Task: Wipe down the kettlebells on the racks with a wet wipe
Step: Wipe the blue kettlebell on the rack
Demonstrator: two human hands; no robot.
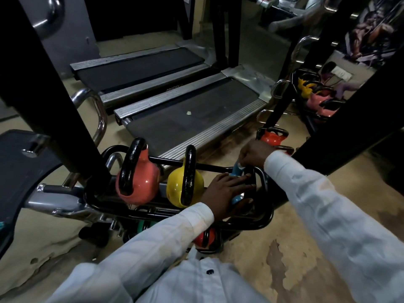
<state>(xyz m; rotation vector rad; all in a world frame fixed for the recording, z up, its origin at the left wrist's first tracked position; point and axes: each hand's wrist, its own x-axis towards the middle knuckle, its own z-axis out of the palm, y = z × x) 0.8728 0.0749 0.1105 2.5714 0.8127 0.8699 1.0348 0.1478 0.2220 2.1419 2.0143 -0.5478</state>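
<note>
A: From the head view, where is the blue kettlebell (236,199)?
B: At the right end of the top rack (265,215), beside the yellow kettlebell (176,186).
A: And the hands?
B: The left hand (227,193) lies on it with its fingers stretched out. The right hand (254,155) is curled, pinching the wet wipe (240,165) against its handle.

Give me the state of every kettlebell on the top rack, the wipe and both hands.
pink kettlebell: upright on the top rack, handle up, no hand on it.
yellow kettlebell: upright beside the pink one, no hand on it.
blue kettlebell: at the right end, mostly covered by hands.
left hand: laid on the blue kettlebell, fingers straight.
right hand: curled, holding the wet wipe against the blue kettlebell's top.
wet wipe: bunched.
</note>
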